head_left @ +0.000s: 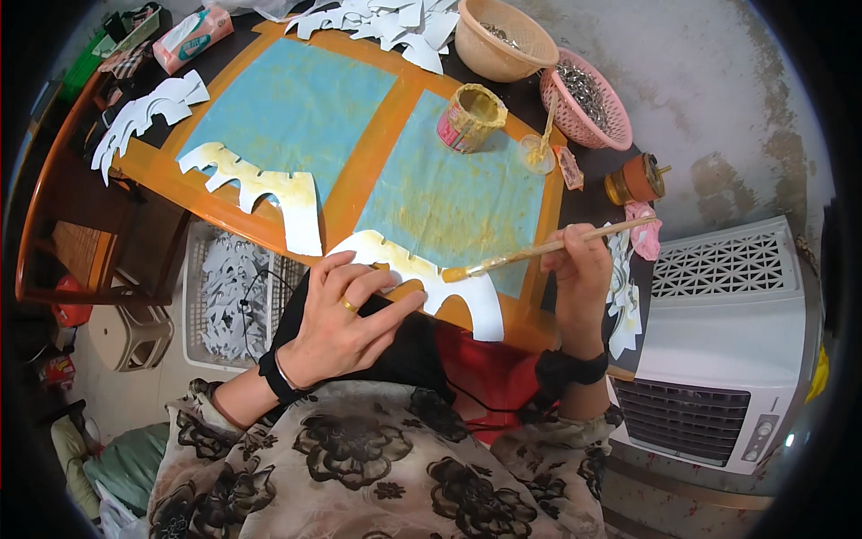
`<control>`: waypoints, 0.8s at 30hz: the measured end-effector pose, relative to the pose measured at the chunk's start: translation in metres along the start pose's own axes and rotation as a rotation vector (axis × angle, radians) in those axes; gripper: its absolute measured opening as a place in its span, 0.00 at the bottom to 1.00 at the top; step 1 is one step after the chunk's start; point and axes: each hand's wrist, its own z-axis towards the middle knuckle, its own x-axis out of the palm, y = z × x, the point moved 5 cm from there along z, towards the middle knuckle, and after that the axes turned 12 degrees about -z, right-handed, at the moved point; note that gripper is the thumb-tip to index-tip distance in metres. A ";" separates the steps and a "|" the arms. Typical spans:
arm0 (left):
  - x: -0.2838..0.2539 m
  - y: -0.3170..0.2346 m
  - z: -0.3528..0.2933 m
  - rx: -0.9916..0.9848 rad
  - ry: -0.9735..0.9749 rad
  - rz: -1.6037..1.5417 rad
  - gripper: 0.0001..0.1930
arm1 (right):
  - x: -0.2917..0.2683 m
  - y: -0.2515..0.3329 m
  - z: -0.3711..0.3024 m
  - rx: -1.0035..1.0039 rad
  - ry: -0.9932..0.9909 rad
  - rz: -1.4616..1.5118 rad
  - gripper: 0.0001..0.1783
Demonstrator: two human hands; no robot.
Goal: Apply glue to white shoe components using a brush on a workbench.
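Note:
On the orange table with pale blue sheets, a white scalloped cut-out piece with yellowish smears lies at the near edge. My left hand, with a ring and a dark wristband, rests its spread fingers on the left part of this piece. The thumb is hard to make out. My right hand pinches the wooden handle of a paintbrush. Its yellow-coated bristles touch the piece near the scallops. Another smeared scalloped piece lies to the left. Farther back stands an open tin crusted with yellow paste.
White cut-outs are piled at the back and left. Beige and pink baskets hold small metal bits. A brown jar stands right, near a white air cooler. Below is a white crate.

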 end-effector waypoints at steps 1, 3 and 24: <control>0.003 -0.001 -0.001 0.004 0.024 0.025 0.27 | 0.003 -0.001 -0.001 -0.008 -0.007 -0.040 0.08; 0.006 -0.002 -0.003 0.006 0.053 0.050 0.26 | 0.014 0.004 -0.002 -0.045 -0.006 -0.065 0.08; 0.015 -0.003 0.001 -0.073 0.080 0.070 0.27 | -0.016 0.020 -0.027 -0.239 -0.047 -0.302 0.06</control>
